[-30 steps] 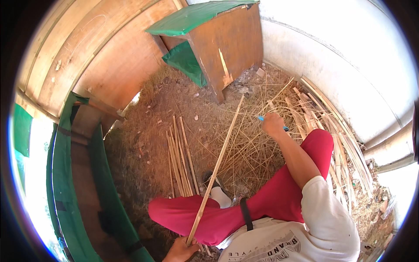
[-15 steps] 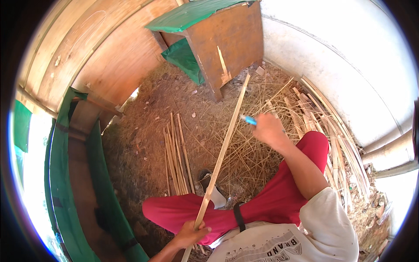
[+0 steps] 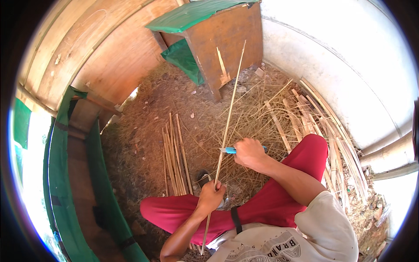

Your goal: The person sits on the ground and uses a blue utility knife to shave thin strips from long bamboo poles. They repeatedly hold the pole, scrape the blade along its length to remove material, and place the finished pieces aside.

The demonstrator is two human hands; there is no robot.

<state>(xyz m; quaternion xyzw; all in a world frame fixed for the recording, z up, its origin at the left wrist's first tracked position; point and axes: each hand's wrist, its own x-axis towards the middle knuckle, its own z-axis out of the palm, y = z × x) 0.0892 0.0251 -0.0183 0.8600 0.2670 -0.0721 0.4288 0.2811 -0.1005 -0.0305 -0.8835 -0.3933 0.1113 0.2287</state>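
Observation:
A long, thin strip of bamboo or wood (image 3: 231,102) slants up and away across the middle. My left hand (image 3: 211,197) is closed around its lower part, over my crossed legs. In my right hand (image 3: 249,153) I grip a blue utility knife (image 3: 230,150). Its blade is out and points left, right beside the strip above my left hand; whether it touches I cannot tell. The strip's far end stands up in front of the brown cabinet (image 3: 235,35). Its near end hangs down past my left wrist.
Several narrow strips (image 3: 175,157) lie together beyond my left knee. Curly shavings (image 3: 248,118) cover the ground ahead. More split pieces (image 3: 331,131) are piled along the white wall (image 3: 331,56) at right. A green-covered wooden frame (image 3: 78,183) stands at left.
My right hand with the knife has come down and left, closer to the strip. My left hand has risen along it, and the strip now shows a narrower side and reaches farther up.

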